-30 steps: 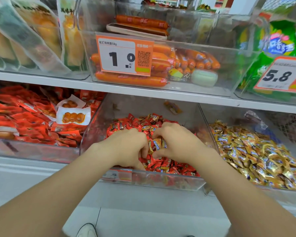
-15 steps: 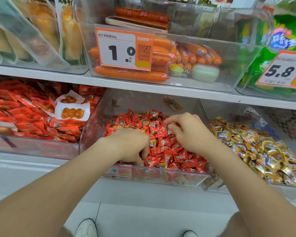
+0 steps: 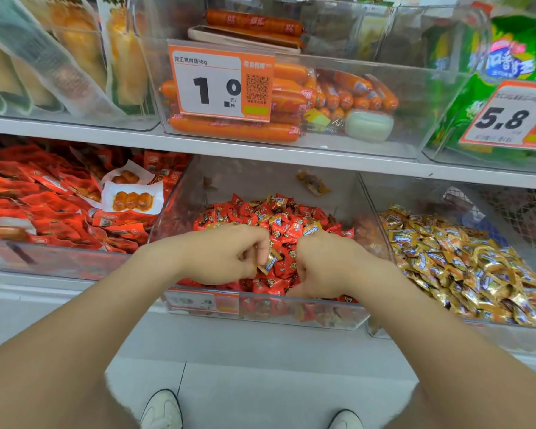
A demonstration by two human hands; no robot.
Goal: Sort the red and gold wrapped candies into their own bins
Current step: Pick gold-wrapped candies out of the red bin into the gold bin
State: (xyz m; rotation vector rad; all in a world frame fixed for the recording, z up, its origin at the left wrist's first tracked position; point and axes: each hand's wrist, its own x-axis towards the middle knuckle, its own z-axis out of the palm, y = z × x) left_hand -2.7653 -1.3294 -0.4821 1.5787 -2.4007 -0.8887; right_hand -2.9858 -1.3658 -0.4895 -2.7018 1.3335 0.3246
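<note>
A clear middle bin [image 3: 304,314] on the lower shelf holds a heap of red wrapped candies [image 3: 288,221] with a few gold ones mixed in. The clear bin to its right [image 3: 381,224] is full of gold wrapped candies [image 3: 464,258]. Both my hands are in the red bin near its front. My left hand [image 3: 226,255] pinches gold wrapped candies [image 3: 271,261] between thumb and fingers. My right hand [image 3: 322,264] is curled down into the red candies; what its fingers hold is hidden.
A bin of red snack packets [image 3: 44,205] stands to the left. The shelf above carries a bin of orange sausages [image 3: 294,97] with a price tag [image 3: 222,83] and green bags [image 3: 505,60] at right. My shoes [image 3: 163,410] show on the floor below.
My right hand has come back from the rear of the red pile to the front, close to my left. My left hand now shows gold candies in its pinch.
</note>
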